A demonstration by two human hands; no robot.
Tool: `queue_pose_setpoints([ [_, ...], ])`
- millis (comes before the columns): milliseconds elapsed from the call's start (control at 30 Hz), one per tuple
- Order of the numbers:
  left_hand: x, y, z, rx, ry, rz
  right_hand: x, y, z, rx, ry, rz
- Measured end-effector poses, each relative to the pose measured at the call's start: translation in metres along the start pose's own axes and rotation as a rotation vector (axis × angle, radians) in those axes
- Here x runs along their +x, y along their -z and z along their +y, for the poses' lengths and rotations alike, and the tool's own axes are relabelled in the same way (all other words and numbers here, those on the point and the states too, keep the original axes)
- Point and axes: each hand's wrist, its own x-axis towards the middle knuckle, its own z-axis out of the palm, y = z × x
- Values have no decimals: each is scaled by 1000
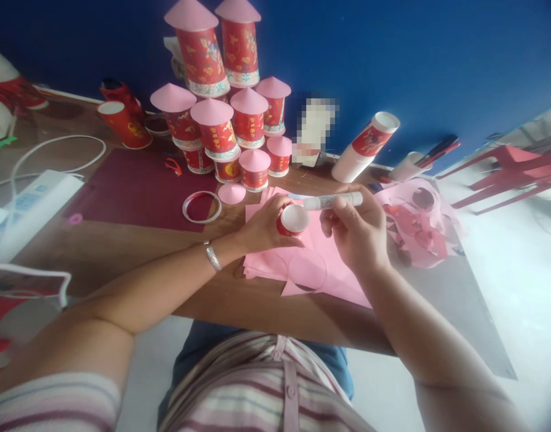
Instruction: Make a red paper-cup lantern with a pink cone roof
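Observation:
My left hand [275, 225] is wrapped round a short red paper cup [295, 219], its round white end facing up. In my right hand [358, 228], a slim white tube with printing [333, 200], like a glue stick, lies level between thumb and fingers. Its left end points over the cup's far right rim; whether it touches, I cannot tell. Beneath both hands lie pink paper sheets [338, 270], with a circle outline [307, 270] on the top one. A small pink paper cone [232, 193] sits just left of the sheets.
Several red cups with pink cone roofs [214, 129] stand stacked at the back. A white paper ring [202, 207] lies on a dark red sheet [135, 192]. Rightward are stacked paper cups [365, 147], pink scraps [419, 231] and a pen cup [410, 167]. A white power strip [36, 210] lies left.

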Motion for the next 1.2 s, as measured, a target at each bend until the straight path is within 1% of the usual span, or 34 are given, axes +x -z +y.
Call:
queue_pose_setpoints([
  [67,-1,6,2,15,-53,30,0,2,0,61,-56,-24],
  [133,-2,12,8,47,-118,106,-4,1,0,106,-88,-46],
  [267,1,22,34,32,-212,224,-15,-1,5,126,-154,-88],
  [367,3,27,56,6,-290,188,-24,-2,10,99,-184,-159],
  [433,4,29,66,14,-328,179,-28,-2,12,46,-180,-190],
  [533,3,31,72,5,-305,194,-28,-1,14,-11,-173,-136],
  [633,3,32,72,14,-254,198,-25,3,17,-23,-160,-81],
  [800,3,30,67,-68,-163,221,-20,9,22,-94,13,-57],
  [900,3,29,64,-97,-106,244,-17,10,20,-162,107,-55],
  [1000,4,29,62,-111,-103,267,-15,10,16,-183,177,-68],
  [1067,3,29,62,-115,-126,281,-14,11,14,-170,147,-79],
  [1167,3,29,62,-133,-144,262,-14,15,15,-186,11,-119],
  [1200,3,29,62,-142,-141,253,-14,16,16,-192,-12,-124],
])
